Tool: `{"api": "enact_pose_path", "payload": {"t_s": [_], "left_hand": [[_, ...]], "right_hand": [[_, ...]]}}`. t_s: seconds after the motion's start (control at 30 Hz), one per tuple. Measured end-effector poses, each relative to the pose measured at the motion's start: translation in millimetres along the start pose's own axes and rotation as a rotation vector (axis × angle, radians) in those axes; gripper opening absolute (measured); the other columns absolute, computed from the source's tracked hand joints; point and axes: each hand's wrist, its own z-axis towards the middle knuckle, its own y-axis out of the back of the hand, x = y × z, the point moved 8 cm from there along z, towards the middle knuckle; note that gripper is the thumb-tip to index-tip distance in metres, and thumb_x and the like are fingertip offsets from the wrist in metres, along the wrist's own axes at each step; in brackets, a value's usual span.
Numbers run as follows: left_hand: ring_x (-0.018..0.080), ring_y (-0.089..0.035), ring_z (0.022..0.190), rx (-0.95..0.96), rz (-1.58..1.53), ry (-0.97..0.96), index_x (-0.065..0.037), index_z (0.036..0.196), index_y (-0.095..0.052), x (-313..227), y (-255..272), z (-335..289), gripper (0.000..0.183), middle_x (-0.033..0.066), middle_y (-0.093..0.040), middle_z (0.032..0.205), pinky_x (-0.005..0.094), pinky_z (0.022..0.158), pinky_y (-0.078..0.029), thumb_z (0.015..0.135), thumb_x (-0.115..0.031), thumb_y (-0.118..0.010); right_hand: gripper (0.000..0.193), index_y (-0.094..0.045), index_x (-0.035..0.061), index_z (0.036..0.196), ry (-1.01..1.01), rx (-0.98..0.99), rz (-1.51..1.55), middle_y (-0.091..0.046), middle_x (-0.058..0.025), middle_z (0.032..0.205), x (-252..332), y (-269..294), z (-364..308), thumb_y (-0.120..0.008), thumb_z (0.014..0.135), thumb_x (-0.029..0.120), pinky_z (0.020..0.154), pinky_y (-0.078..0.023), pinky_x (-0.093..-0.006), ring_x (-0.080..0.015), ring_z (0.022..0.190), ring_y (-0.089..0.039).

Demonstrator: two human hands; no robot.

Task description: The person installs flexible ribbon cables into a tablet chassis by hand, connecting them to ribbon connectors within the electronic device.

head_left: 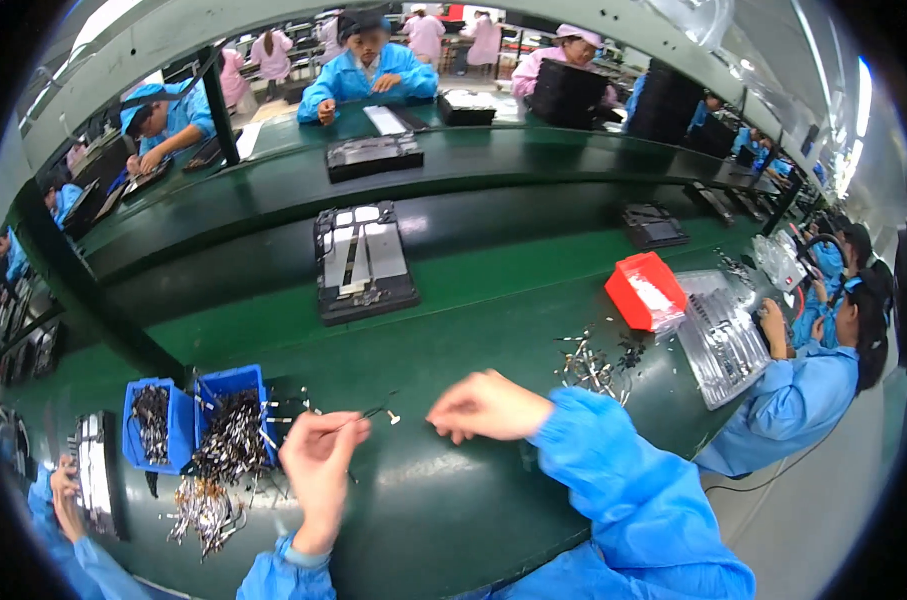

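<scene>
My left hand (318,465) pinches a thin dark cable with a small white connector (394,416) at its free end, above the green table. To its right, my right hand (488,405) has its fingers drawn together; whatever they may hold is too small to make out. A gap separates the two hands. Left of my left hand stand two blue bins, one with dark small parts (151,425) and the other heaped with black and white cables (231,430). Loose cables (206,515) lie in a pile in front of them.
An open flat device (365,262) lies ahead on the green table (473,300). A red bin (648,292), a ribbed clear tray (718,335) and a cable pile (593,368) are at right. A dark post (93,280) rises at left. Co-workers sit across and on both sides.
</scene>
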Motion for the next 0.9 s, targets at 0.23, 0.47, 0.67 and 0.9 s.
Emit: {"api": "enact_pose_path", "payload": {"t_s": [0.23,0.47,0.67,0.9], "left_hand": [[0.0234,-0.067,0.101,0.215,-0.547,0.497,-0.001,0.095,-0.059,73,-97,-29,0.003,0.0156,-0.066,0.108,0.0333,0.090,-0.057,0.092,-0.001,-0.062],[0.0244,-0.070,0.096,0.488,-0.173,0.513,0.005,0.109,-0.060,88,-124,-45,0.016,0.0198,-0.069,0.103,0.0331,0.085,-0.059,0.095,-0.002,-0.058],[0.0245,-0.070,0.093,0.544,-0.119,0.502,0.008,0.115,-0.060,97,-126,-51,0.021,0.0194,-0.070,0.100,0.0322,0.083,-0.059,0.096,0.001,-0.055],[0.0197,-0.069,0.095,0.519,-0.138,0.334,0.006,0.117,-0.062,86,-125,-47,0.023,0.0145,-0.070,0.101,0.0303,0.085,-0.058,0.096,0.001,-0.054]], "right_hand": [[0.022,-0.068,-0.0002,0.114,-0.050,-0.411,0.805,-0.068,-0.0105,0.109,-51,5,-50,-0.063,0.094,0.009,0.077,-0.054,-0.0262,-0.0137,0.096,-0.064],[0.017,-0.070,-0.0010,0.103,-0.043,-0.585,0.617,-0.070,-0.0032,0.086,-68,31,-65,-0.070,0.089,0.009,0.060,-0.051,-0.0214,-0.0068,0.071,-0.062],[0.020,-0.072,0.0043,0.101,0.171,-0.898,-0.065,-0.067,-0.0089,0.097,-21,37,-80,-0.074,0.081,0.005,0.066,-0.057,-0.0303,-0.0179,0.081,-0.067],[0.027,-0.072,0.0038,0.106,0.276,-0.609,-0.061,-0.069,-0.0094,0.095,-21,21,-76,-0.074,0.079,0.002,0.073,-0.057,-0.0294,-0.0203,0.085,-0.069]]}}
